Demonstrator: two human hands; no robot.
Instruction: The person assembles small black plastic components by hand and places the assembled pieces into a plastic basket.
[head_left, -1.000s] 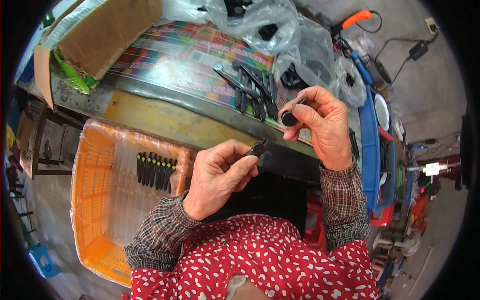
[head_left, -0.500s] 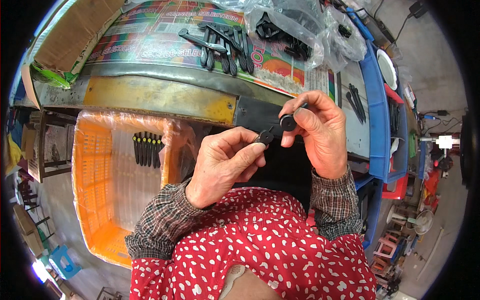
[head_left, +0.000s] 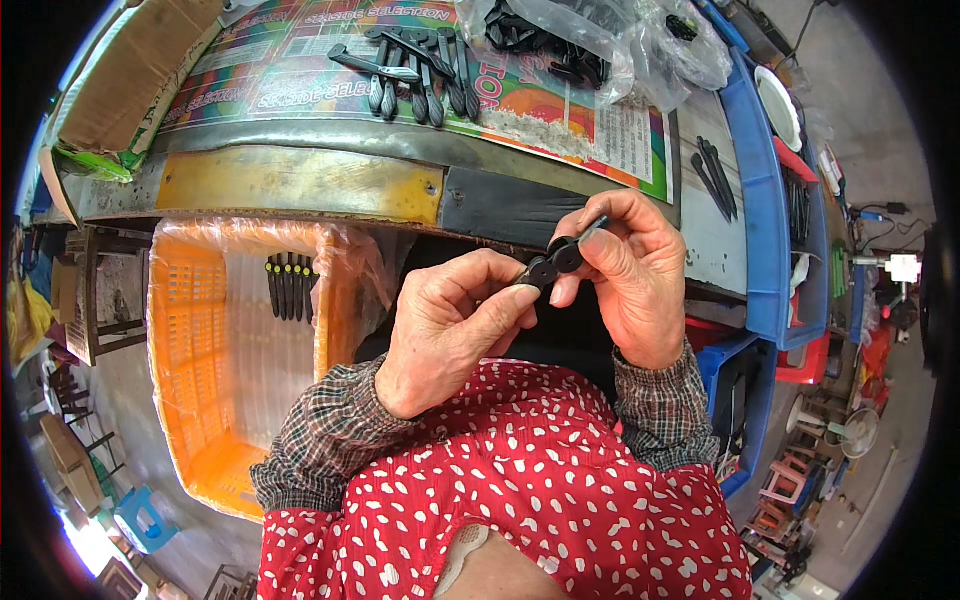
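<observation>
My left hand (head_left: pixel 450 325) pinches a black plastic part with a round disc end (head_left: pixel 542 273) between thumb and fingers. A second black part with a similar disc end (head_left: pixel 567 257) is pinched in my right hand (head_left: pixel 642 275); its narrow tip sticks up past the thumb. The two discs meet side by side in front of my body, touching or nearly so. My fingers hide the rest of both parts, and I cannot tell whether they are joined. On the table beyond lies a pile of long black plastic pieces (head_left: pixel 418 75) with round ends.
An orange plastic crate (head_left: pixel 185 340), lined with clear film, stands at the left with several black pieces with yellow dots (head_left: pixel 291 288). Beyond are a cardboard box (head_left: pixel 140 85) and plastic bags (head_left: pixel 640 50). A blue tray (head_left: pixel 765 290) and slim black pieces (head_left: pixel 715 180) are right.
The two disc ends have come together from slightly apart. My right hand has moved a little down and left. The table and pile have shifted up and left in view.
</observation>
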